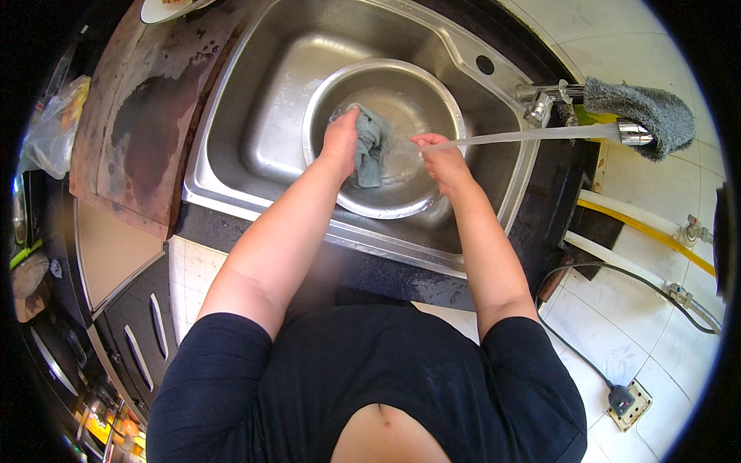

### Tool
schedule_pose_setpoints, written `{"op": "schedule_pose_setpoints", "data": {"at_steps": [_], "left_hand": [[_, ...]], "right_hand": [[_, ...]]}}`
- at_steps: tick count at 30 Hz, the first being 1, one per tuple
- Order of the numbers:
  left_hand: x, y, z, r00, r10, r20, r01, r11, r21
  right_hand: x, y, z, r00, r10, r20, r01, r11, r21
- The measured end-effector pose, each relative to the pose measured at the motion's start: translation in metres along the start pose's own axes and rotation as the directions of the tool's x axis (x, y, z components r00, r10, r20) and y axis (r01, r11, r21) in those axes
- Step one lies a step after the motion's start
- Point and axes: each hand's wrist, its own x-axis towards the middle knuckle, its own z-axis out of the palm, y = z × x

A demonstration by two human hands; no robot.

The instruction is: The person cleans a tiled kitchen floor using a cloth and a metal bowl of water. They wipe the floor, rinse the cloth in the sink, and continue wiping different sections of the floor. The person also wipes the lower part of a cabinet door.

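My left hand (342, 142) grips a wet grey-green cloth (370, 147), which hangs down inside a round stainless steel basin (324, 92). The basin sits in a stainless steel sink (260, 133) and holds some water. A stream of running water (521, 136) from the faucet spout (635, 133) meets my right hand (444, 165) over the basin's right side. That hand's fingers are bent under the stream, and I see nothing held in them. The cloth is apart from my right hand.
A grey towel (642, 110) wraps the faucet neck. Left of the sink lies a stained wooden board (156, 121), with a white plate (165, 10) at its far end. A plastic bag (58, 130) is farther left. A black cable runs to a plug (620, 400) in a wall socket.
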Motion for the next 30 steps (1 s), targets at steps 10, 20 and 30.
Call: {"op": "schedule_pose_setpoints", "data": {"at_steps": [10, 20, 30], "left_hand": [[0.007, -0.007, -0.004, 0.987, 0.007, 0.162, 0.022, 0.984, -0.175], [-0.007, -0.012, 0.004, 0.949, 0.016, 0.314, -0.067, 0.986, 0.151], [-0.01, -0.008, 0.008, 0.97, 0.115, 0.212, -0.142, 0.983, 0.118]], "right_hand": [[0.006, 0.02, 0.002, 0.988, -0.018, -0.157, 0.042, 0.988, 0.151], [0.002, 0.013, 0.043, 0.901, -0.382, -0.203, 0.381, 0.923, -0.045], [0.034, 0.032, 0.019, 0.888, 0.142, -0.437, 0.036, 0.927, 0.374]]}}
